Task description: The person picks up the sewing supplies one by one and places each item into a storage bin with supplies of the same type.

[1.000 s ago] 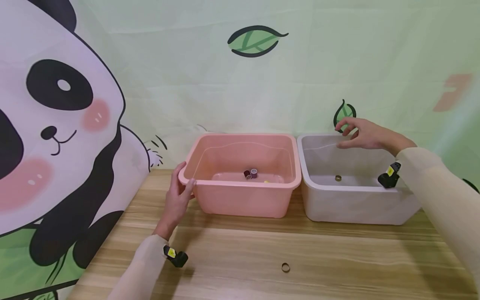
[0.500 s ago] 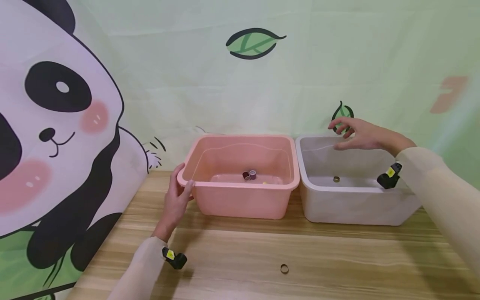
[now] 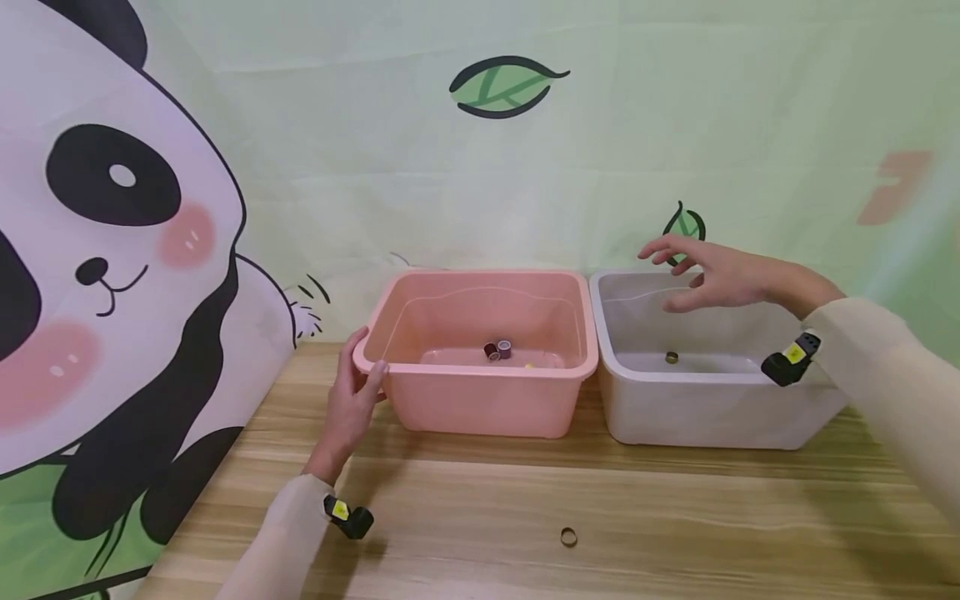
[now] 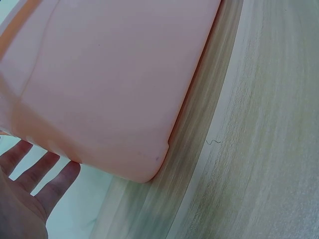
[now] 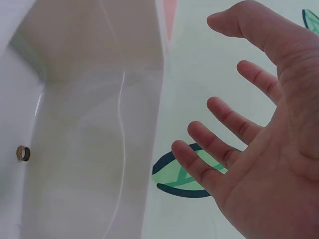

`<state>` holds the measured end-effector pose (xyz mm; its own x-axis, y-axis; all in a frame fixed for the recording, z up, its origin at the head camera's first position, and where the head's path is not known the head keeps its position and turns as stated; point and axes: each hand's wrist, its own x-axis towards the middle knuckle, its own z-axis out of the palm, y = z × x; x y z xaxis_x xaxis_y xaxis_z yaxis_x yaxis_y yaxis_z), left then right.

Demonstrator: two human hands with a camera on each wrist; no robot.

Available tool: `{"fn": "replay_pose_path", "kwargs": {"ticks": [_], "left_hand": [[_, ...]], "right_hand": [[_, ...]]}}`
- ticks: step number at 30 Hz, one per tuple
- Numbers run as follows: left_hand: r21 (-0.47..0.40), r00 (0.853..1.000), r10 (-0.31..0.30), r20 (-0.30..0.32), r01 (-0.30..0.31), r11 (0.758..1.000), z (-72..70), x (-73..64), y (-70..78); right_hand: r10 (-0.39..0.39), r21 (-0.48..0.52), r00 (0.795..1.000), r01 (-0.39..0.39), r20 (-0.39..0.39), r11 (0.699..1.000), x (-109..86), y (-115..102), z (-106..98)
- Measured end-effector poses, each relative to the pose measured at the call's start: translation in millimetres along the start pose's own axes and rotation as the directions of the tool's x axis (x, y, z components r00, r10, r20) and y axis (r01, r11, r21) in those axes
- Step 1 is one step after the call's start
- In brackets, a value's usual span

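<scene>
My left hand (image 3: 352, 392) holds the front left corner of a pink plastic bin (image 3: 487, 404), thumb at the rim and fingers along the outer side. In the left wrist view, its fingers (image 4: 59, 186) touch the bin's outer wall. Over the back of a light grey bin (image 3: 720, 412) hovers my right hand (image 3: 723, 275), fingers spread and holding nothing. A small brass-coloured ring (image 3: 671, 357) lies inside the grey bin; the right wrist view shows the ring (image 5: 23, 153) with a textured outer face. Another thin ring (image 3: 568, 537) rests on the table in front.
Both bins stand side by side on a wooden table (image 3: 465, 508), close to a printed cloth backdrop (image 3: 360, 150). Inside the pink bin are a dark small spool-like piece (image 3: 491, 351), a greyish one (image 3: 505, 348) and a bit of something yellow (image 3: 529, 366).
My right hand has shifted slightly left and its fingers have spread wider. The left hand keeps its hold on the pink bin. The view has tilted a little.
</scene>
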<state>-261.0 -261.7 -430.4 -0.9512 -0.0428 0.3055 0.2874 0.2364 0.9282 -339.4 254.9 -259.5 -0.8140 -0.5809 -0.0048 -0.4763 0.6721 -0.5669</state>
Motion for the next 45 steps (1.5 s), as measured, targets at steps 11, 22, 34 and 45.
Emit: {"fn": "replay_pose_path", "kwargs": {"ticks": [11,22,34,45], "left_hand": [[0.009,1.0,0.015,-0.005,-0.015,1.0,-0.1,-0.4,0.1],[-0.004,1.0,-0.005,0.0,0.005,1.0,0.5,-1.0,0.2],[0.006,1.0,0.012,-0.004,-0.012,1.0,1.5,-1.5,0.4],[0.0,1.0,0.013,0.001,-0.013,1.0,1.8,-1.9,0.4]], "right_hand": [[-0.053,0.016,0.999,0.053,0.001,0.998,-13.5,-11.3,2.2],[-0.1,0.035,0.995,0.1,-0.001,0.994,-19.2,-19.3,13.4],[-0.204,0.009,0.978,0.205,-0.041,0.979,-28.2,-30.8,36.9],[-0.299,-0.037,0.952,0.297,-0.07,0.954,-32.7,-42.2,55.3]]}}
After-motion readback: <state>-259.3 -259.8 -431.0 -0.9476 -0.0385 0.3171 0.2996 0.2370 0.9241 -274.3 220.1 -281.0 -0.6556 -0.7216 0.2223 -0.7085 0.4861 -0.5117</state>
